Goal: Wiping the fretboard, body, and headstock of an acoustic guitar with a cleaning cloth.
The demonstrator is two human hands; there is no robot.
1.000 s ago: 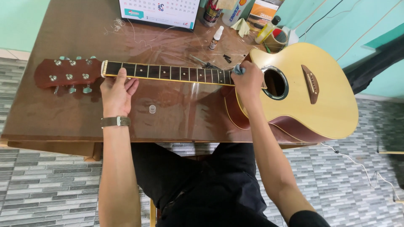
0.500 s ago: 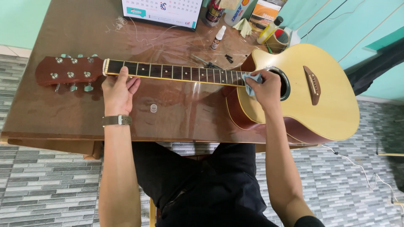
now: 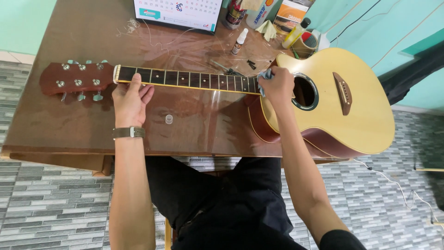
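Wooden guitar neck [image 3: 185, 78] steadied under my left hand [image 3: 129, 99], fingers spread | right hand [image 3: 277, 85] grip pinching blue cloth [image 3: 264, 76] | risk: overhanging guitar body [image 3: 342, 106] could slide off surface [image 3: 69, 129] under hard rubbing.

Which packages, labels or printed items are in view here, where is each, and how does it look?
White desk calendar with a teal patch: far table edge, behind the guitar neck.
Orange and white box: far right of the table, beyond the guitar body.
Small white dropper bottle with a dark label: upright, right of the calendar.
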